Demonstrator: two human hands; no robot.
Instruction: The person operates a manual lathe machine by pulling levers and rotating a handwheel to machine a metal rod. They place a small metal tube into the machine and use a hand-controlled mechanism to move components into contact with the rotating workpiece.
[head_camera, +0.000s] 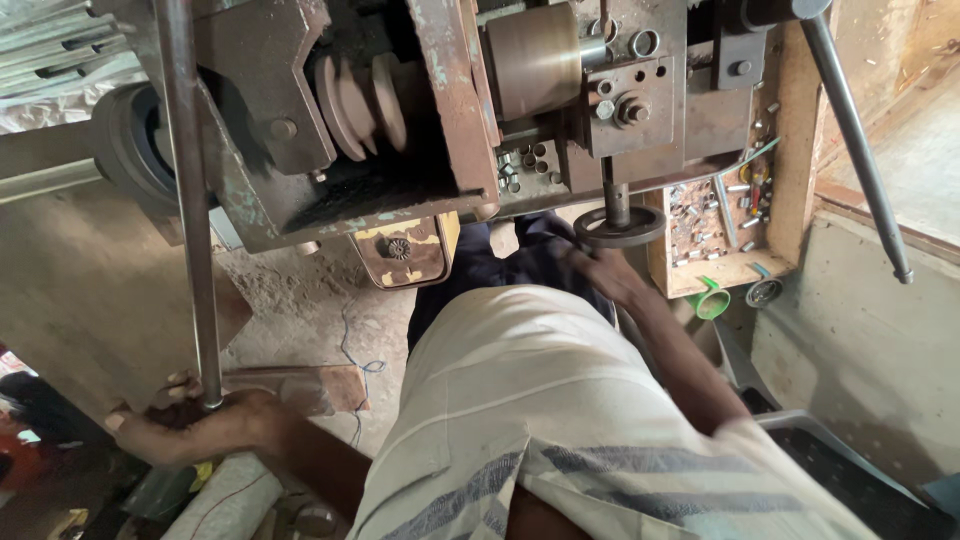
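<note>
I look down at a rusty lathe-like machine (420, 110) with stepped pulleys (360, 100) and a steel cylinder (535, 60). My left hand (195, 425) is at the lower left, fingers wrapped around the bottom end of a long steel rod (190, 200) that runs up past the machine. My right hand (605, 270) reaches forward and grips the rim of a small black handwheel (620, 228) under the machine's front. My pale striped shirt fills the lower middle.
A wooden tray (720, 215) of small metal parts and tools sits right of the handwheel. A green cup (712, 300) lies below it. A long lever (855, 140) slants down at the right. Dirt floor and a blue wire lie below the machine.
</note>
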